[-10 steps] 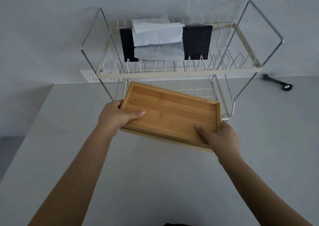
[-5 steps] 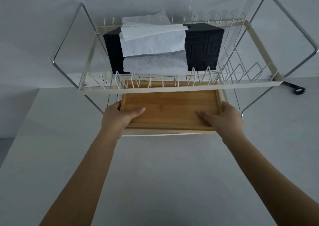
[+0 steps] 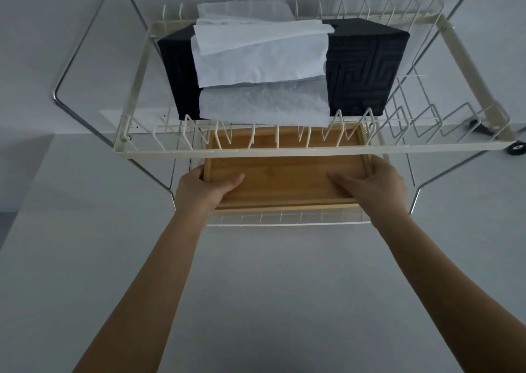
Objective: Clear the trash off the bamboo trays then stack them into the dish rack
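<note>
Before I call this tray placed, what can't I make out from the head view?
- Tray far end: behind the rack's upper rail and tines.
- Whether the tray sits on the lower shelf: contact not visible.
- Left hand and right hand fingers: under the tray.
- Box middle: covered by tissue.
- Rack frame top: cut off by the edge.

Count of things on and around the two-tier rack

There was one bamboo tray (image 3: pixel 284 177), one dish rack (image 3: pixel 284 152) with two tiers, one black tissue box (image 3: pixel 361 68) and two hands, the left hand (image 3: pixel 203 191) and the right hand (image 3: pixel 375 187). White tissue sheets (image 3: pixel 260 59) lay draped over the box; how many could not be told. One small black wheeled object (image 3: pixel 515 147) showed at the right edge.
</note>
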